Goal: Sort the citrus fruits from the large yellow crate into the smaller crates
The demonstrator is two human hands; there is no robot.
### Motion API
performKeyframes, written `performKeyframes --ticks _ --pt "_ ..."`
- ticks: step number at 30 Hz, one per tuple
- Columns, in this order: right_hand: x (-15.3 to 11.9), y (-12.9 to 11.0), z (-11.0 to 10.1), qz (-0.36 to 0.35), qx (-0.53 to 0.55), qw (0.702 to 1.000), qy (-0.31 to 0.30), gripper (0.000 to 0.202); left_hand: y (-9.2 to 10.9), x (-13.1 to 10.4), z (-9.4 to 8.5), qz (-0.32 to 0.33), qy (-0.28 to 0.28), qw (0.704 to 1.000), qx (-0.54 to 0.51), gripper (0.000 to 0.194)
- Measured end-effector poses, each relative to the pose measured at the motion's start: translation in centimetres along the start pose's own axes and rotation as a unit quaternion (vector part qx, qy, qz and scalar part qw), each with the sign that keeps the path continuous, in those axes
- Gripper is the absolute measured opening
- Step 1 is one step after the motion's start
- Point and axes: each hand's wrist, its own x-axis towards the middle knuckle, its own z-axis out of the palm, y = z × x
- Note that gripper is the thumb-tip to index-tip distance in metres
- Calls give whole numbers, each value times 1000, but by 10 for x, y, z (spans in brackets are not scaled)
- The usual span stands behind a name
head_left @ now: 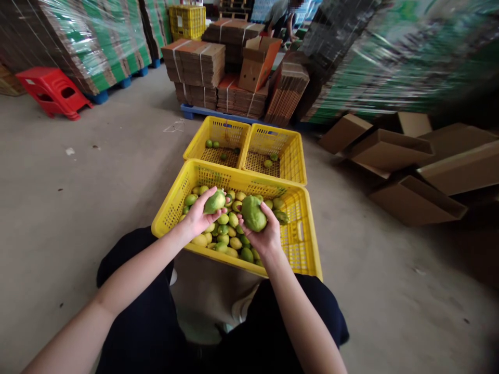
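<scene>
Over a large yellow crate (237, 179), my left hand (199, 214) holds a pale green lemon (214, 201) in its curled fingers. To its right, my right hand (265, 234) grips a bigger, bumpy green lemon (253, 213). The two fruits are apart from each other. Many yellow and green lemons (223, 239) lie in the crate below, mostly in its left and middle parts. Behind it stand two smaller yellow crates, the left one (187, 150) and the right one (301, 161), each with a few green fruits at the bottom.
Bundled flat cardboard (198, 65) sits on a blue pallet behind the crates. Open cardboard boxes (390, 150) lie on the floor at the right. A red stool (52, 88) stands at the left, between wrapped pallets. A person (278, 18) bends over in the background.
</scene>
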Motion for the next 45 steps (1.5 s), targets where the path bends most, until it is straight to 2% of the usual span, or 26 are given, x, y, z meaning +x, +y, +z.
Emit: performKeyframes --ticks 4,10,13,17,20,23,28,35,38,43,45 --pt "2 1 -2 25 8 999 -23 22 -1 4 -7 -26 -27 999 6 35" --pt "6 5 1 -12 39 999 36 15 -4 6 -10 25 -52 998 -27 35" --pt "10 7 -2 0 6 999 45 14 -6 7 -8 26 -9 999 -23 33" --pt "13 9 -5 30 -46 997 49 22 -6 7 -2 -24 51 998 -6 40" --pt "12 9 -3 19 -46 997 64 26 -5 5 2 -35 68 997 2 44" --pt "9 7 -2 -1 -47 998 36 22 -3 2 5 -29 66 997 7 44" --pt "5 6 -1 -6 -56 998 -17 16 -3 2 2 -36 24 999 33 44" --pt "9 6 -4 63 -97 993 -19 36 -8 14 -11 -83 -58 988 117 72" --pt "9 5 -5 55 -103 993 -28 37 -9 16 -14 -70 -92 981 156 71" --pt "8 3 -3 35 -105 993 -34 37 -12 13 -15 -54 -193 954 222 60" --pt "8 2 -2 34 -106 993 -35 35 -14 10 -14 -50 -210 948 235 59"
